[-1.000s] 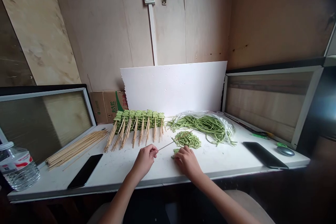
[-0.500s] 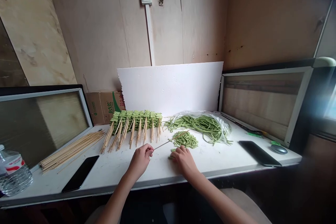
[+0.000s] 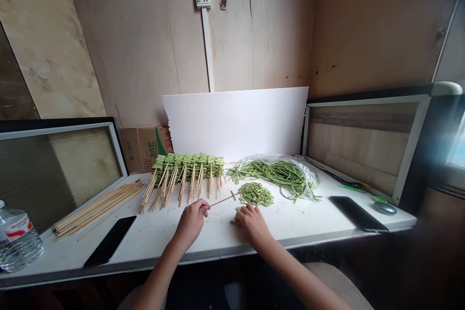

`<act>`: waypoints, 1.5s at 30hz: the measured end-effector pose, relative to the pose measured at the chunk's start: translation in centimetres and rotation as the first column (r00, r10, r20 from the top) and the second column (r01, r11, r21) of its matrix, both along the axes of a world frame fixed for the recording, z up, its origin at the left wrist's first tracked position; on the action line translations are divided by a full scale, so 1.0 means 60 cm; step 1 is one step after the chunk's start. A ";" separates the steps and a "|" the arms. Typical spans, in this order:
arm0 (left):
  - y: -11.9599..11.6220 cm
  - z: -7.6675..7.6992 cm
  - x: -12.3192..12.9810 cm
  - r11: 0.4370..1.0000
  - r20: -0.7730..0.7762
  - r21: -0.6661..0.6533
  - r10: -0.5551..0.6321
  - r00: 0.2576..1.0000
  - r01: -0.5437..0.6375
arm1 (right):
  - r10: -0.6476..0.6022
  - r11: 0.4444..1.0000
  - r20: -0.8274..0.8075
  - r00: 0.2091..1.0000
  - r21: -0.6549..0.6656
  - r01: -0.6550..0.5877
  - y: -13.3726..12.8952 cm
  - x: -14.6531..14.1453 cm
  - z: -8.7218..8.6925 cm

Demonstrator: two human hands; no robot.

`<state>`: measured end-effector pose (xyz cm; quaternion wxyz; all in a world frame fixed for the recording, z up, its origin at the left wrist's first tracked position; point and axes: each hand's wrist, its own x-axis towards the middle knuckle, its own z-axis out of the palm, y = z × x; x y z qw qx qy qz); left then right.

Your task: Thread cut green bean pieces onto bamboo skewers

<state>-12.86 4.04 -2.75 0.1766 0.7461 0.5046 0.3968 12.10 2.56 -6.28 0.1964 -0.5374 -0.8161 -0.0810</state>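
Note:
My left hand [image 3: 193,220] pinches a thin bamboo skewer [image 3: 220,201] that points right and slightly up. Near the skewer's tip sits a short piece of green bean [image 3: 233,195], crosswise. Just right of it, my right hand [image 3: 251,222] is low at the table with its fingers curled together. A cut bean piece [image 3: 233,222] shows at its fingertips; the grip itself is partly hidden. Behind the right hand lies a heap of cut bean pieces [image 3: 256,195]. Stacked skewers loaded with bean pieces [image 3: 191,164] lie at the back left, their bare stick ends toward me.
Long whole beans [image 3: 271,174] lie in a clear plastic bag [image 3: 312,181]. Loose skewers [image 3: 96,207] and a phone [image 3: 111,241] are at left, beside a water bottle [image 3: 20,240]. Another dark phone [image 3: 358,213] and a mouse [image 3: 385,208] are at right. A white board [image 3: 236,123] stands behind.
The skewer's tip has risen slightly, and the bean piece on it now stands out more clearly. My right hand has shifted slightly, its fingers drawn in toward the bean piece.

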 end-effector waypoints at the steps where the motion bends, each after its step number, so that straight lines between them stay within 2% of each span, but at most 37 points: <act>1: 0.000 0.001 -0.001 1.000 -0.009 0.006 0.004 1.000 -0.004 | -0.006 1.000 0.000 1.000 -0.011 0.006 -0.002 0.000 0.002; 11: -0.004 0.011 -0.008 0.999 -0.087 0.019 0.043 0.995 -0.041 | -0.062 0.996 -0.049 0.997 -0.074 0.058 -0.010 -0.008 0.013; 19: 0.002 0.021 -0.014 0.995 -0.122 0.070 0.086 0.989 -0.077 | -0.029 0.999 0.086 0.996 -0.029 0.032 -0.021 -0.028 0.014; 22: 0.007 0.022 -0.019 0.994 -0.103 0.080 0.082 0.991 -0.074 | -0.013 1.000 -0.021 1.000 -0.013 0.013 -0.018 -0.021 0.019; 24: 0.012 0.022 -0.023 0.993 -0.094 0.094 0.087 0.992 -0.078 | 0.026 0.999 -0.228 0.973 -0.025 -0.033 -0.010 -0.007 0.025; 26: 0.018 0.022 -0.026 0.989 -0.082 0.114 0.101 0.992 -0.091 | 0.046 0.995 -0.510 0.859 -0.050 -0.083 0.003 0.013 0.035; 29: 0.025 0.022 -0.031 0.985 -0.056 0.145 0.105 0.993 -0.096 | 0.005 0.982 -0.848 0.529 -0.095 -0.163 0.024 0.047 0.054; 32: 0.030 0.024 -0.034 0.981 -0.030 0.170 0.100 0.995 -0.093 | -0.050 0.961 -0.980 0.190 -0.099 -0.259 0.040 0.077 0.071; 35: 0.031 0.025 -0.034 0.980 -0.021 0.179 0.094 0.995 -0.089 | -0.072 0.944 -0.996 -0.053 -0.051 -0.325 0.049 0.094 0.080; 38: 0.032 0.025 -0.031 0.981 -0.022 0.183 0.072 0.997 -0.067 | -0.098 0.932 -0.978 -0.182 -0.026 -0.362 0.053 0.100 0.085; 45: 0.039 0.020 -0.021 0.982 -0.015 0.184 0.044 0.999 -0.041 | -0.118 0.907 -0.955 -0.271 0.008 -0.420 0.056 0.097 0.093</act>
